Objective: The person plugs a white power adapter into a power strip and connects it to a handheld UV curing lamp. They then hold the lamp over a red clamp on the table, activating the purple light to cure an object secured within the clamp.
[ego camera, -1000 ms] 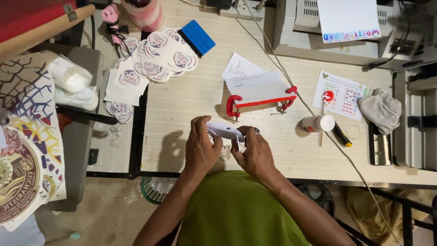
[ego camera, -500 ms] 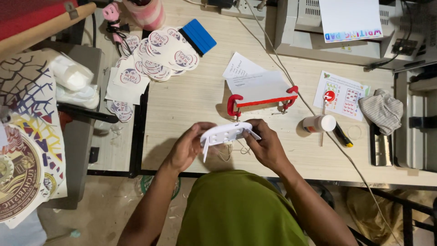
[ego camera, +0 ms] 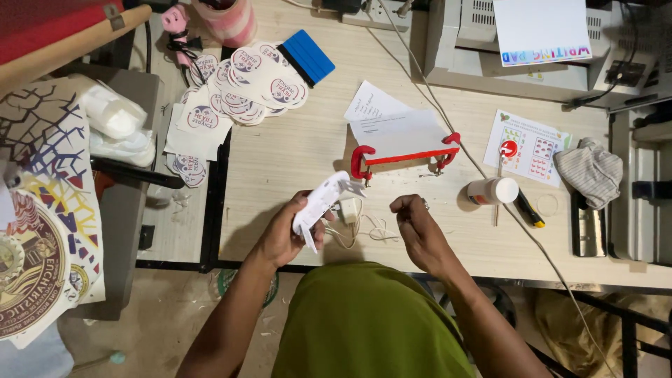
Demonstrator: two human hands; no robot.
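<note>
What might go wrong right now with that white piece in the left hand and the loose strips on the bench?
The left hand alone holds the white piece above the bench edge; the right hand is apart from it, so it may slip to the floor. The curled strips beside it could snag or stick. The white bottle stands close to the right hand and might tip.

A red clamp (ego camera: 402, 155) near a blue squeegee (ego camera: 308, 57).

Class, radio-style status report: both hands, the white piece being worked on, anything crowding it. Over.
Left hand gripping white paper piece, raised off wooden table. Right hand fisted, apart from it. Thin white strips below; red clamp close behind.
</note>
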